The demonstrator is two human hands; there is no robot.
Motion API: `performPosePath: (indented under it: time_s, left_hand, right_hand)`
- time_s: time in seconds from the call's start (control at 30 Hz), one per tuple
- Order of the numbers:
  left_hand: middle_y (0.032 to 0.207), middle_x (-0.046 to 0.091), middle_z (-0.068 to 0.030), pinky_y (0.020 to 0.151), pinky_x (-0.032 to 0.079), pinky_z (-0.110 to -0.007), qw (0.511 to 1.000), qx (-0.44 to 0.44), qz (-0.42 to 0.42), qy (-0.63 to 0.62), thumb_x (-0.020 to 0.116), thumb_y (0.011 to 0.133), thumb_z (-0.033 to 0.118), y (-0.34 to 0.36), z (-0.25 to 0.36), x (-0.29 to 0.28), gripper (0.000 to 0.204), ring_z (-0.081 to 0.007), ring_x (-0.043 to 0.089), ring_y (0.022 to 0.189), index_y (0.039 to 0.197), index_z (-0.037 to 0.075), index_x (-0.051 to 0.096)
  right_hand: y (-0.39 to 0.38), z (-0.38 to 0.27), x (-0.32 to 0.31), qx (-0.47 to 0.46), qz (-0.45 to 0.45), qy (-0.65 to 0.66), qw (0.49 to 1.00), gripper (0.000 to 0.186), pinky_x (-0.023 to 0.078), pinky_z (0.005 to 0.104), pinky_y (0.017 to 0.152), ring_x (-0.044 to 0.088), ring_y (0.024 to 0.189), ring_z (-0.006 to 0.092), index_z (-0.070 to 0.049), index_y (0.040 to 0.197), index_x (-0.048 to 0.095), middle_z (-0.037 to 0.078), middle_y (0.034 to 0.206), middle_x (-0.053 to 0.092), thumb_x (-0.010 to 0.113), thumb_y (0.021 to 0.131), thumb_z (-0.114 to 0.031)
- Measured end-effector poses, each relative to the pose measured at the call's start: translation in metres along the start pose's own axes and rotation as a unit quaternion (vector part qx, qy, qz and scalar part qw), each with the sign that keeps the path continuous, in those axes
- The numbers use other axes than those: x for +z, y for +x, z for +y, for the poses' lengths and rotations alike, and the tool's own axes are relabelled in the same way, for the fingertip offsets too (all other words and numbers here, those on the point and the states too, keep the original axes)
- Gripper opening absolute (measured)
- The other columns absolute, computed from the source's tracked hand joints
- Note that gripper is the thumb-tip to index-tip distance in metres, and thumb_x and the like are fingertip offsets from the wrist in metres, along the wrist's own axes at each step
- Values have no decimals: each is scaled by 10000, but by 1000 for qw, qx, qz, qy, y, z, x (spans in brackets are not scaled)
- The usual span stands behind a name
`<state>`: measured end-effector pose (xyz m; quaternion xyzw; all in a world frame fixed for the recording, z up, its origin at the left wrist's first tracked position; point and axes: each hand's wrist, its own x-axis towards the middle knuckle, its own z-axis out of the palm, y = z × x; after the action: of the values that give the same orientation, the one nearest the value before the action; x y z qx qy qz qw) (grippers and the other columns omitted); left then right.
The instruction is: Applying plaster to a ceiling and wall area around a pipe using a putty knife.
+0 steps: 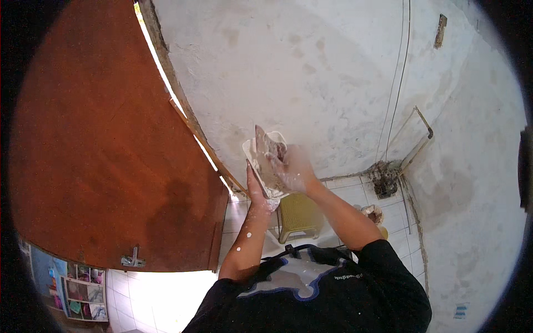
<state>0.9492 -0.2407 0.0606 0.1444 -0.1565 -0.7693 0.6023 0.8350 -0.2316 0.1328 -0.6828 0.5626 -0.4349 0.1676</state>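
Note:
My left hand (256, 186) grips a shallow white tray (247, 149) from its lower left side, holding it up in front of the wall. White paste coats the tray and the wrist below it. Over the tray, my right hand (297, 169) is partly smeared by motion, its fingers curled at a flat, paste-smeared scraper (261, 145). The scraper's upper corner rises past the tray's rim. Where the fingers meet it is only partly visible. White spots dot my left forearm.
A patchy white wall (311, 72) stands ahead, with hanging cables and a pipe (425, 122) at right. On the left is a reddish-brown door (111, 139). Below my hands stands a yellow-green stool (300, 213) on white tiles; a bucket (372, 213) sits right of it.

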Motion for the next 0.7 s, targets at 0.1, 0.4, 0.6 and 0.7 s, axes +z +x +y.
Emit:
performPosePath:
  time_s: [0.1,0.4,0.6,0.7]
  left_hand:
    - [1207,574,-98,914,484,-411,1000,6,15,11,373,964,511,5,6,3,552,-266,583,1052,1305,91,485]
    - [1302,525,-102,985,429,-453,999,21,13,26,363,955,541,-2,9,7,589,-295,534,1141,1355,116,445]
    - [1345,492,-92,1031,391,-424,999,23,-16,23,376,955,551,0,-8,6,622,-274,495,1195,1385,103,407]
    - [1338,495,-83,1037,385,-388,996,54,-75,20,400,955,547,4,-14,1,635,-250,492,1195,1389,84,395]
  right_hand:
    - [-12,1,-5,40,-63,40,996,311,423,436,554,486,553,396,59,818,604,278,644,533,612,868,-249]
    - [8,1,-20,-17,-31,-95,995,337,446,457,643,560,714,442,65,837,600,282,753,575,617,844,-272]
    - [17,-22,13,-43,199,-24,979,272,462,469,687,578,804,466,35,946,589,259,792,605,601,835,-213]
    - [13,-30,21,9,126,85,988,236,420,515,697,527,781,457,34,931,558,259,835,584,574,835,-180]
